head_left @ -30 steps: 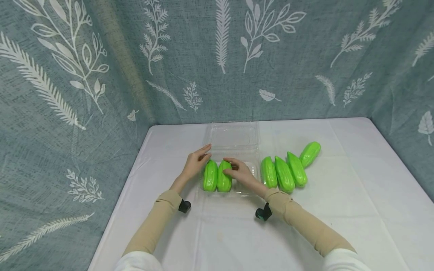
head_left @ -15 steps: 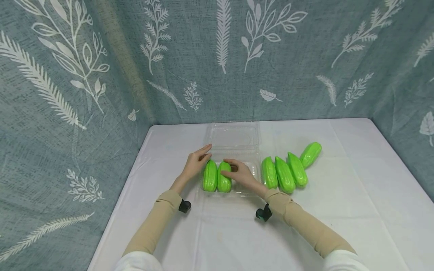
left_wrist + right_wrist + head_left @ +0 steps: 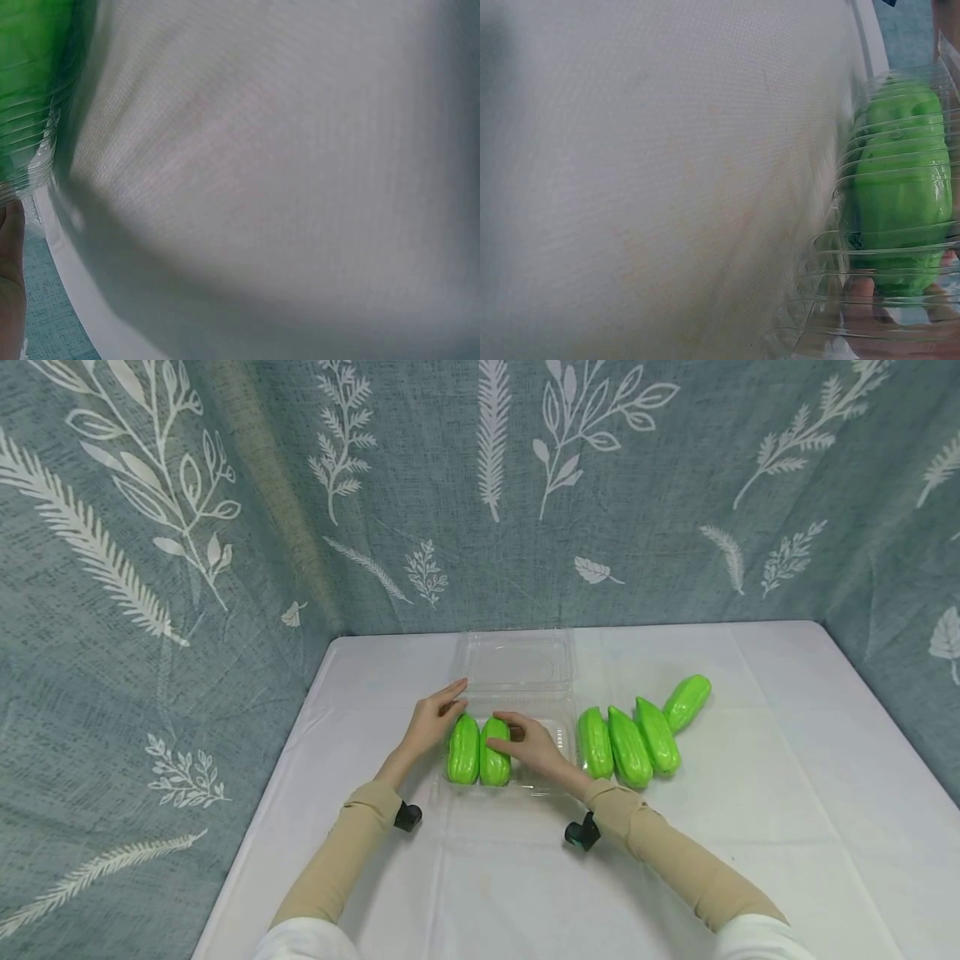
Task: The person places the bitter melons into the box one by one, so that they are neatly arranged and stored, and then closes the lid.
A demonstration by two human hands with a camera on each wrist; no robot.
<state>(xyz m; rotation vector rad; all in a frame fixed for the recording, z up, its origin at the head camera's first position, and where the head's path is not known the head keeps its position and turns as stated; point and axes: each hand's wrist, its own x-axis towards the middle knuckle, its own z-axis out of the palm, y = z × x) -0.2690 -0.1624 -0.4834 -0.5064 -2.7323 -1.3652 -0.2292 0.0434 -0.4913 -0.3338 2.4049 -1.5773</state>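
A clear plastic clamshell container lies with its lid folded back. Two glossy green gourds lie side by side in its left part: the left gourd and the right gourd. My right hand holds the right gourd, thumb over its upper side and fingers at its far end. At the container's far left corner, my left hand rests with fingers fairly straight, thumb near the left gourd's tip. Through the ribbed wall, the right wrist view shows a gourd with fingertips below it.
Right of the container lie several more green gourds: three in a slanted row, such as the middle one, and one farther back. A white cloth covers the table. A patterned blue-green curtain hangs behind and at the sides.
The right gourd has shifted very slightly left against the left gourd, with my right thumb sliding a little along it. My left hand stays in place.
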